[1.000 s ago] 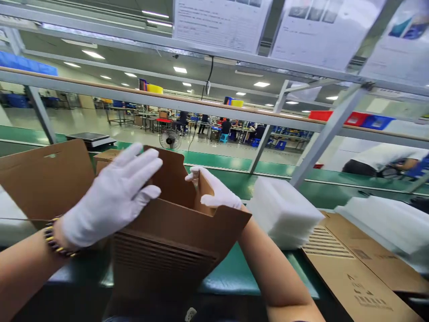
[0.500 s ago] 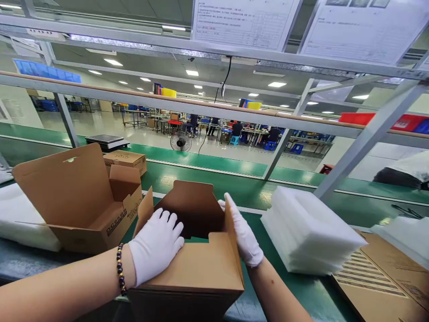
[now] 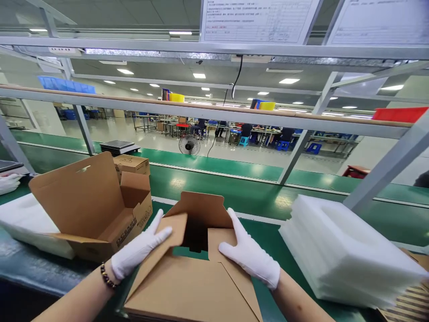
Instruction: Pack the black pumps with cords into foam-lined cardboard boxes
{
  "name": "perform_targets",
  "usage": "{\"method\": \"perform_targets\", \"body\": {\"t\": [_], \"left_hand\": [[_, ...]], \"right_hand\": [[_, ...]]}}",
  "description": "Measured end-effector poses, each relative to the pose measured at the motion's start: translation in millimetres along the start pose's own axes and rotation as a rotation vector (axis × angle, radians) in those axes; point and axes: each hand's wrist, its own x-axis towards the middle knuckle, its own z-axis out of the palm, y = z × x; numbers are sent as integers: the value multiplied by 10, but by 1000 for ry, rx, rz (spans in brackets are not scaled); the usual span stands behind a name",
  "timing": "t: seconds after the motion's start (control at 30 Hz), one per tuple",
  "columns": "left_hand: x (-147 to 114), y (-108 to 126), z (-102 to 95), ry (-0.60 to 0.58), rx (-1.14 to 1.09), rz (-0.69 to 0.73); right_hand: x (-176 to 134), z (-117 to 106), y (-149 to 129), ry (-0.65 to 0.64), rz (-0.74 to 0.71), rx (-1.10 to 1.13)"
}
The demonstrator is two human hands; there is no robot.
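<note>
A brown cardboard box [image 3: 191,286] stands in front of me on the green belt [image 3: 234,192], its flaps partly folded in. My left hand [image 3: 139,250], in a white glove, presses flat on the left side flap. My right hand [image 3: 250,255], also gloved, lies flat on the right side flap. The far flap stands up behind a dark opening between the hands. Neither hand grips anything; the fingers are spread.
An open cardboard box [image 3: 97,210] with its lid raised stands to the left, a smaller closed box [image 3: 131,164] behind it. White foam sheets [image 3: 345,255] are stacked at right, white foam [image 3: 23,223] at left. Metal frame rails [image 3: 214,114] cross above. People work far behind.
The view has tilted and the box has lowered. Both hands moved from the box's side walls onto the side flaps and pushed them inward and down over the opening.
</note>
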Motion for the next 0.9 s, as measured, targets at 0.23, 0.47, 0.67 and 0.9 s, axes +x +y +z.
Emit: {"method": "perform_targets", "body": {"t": [0.23,0.47,0.67,0.9], "left_hand": [[130,144,-77,-165,-49,385],[262,340,-214,-365,280,418],[350,487,-115,-352,440,280],[244,253,257,-232,427,133]], "right_hand": [[21,-47,176,-60,-304,33],[147,-152,-236,-318,-240,-511],[246,100,-506,-272,-218,-866],[181,316,-392,-153,-168,-963]]}}
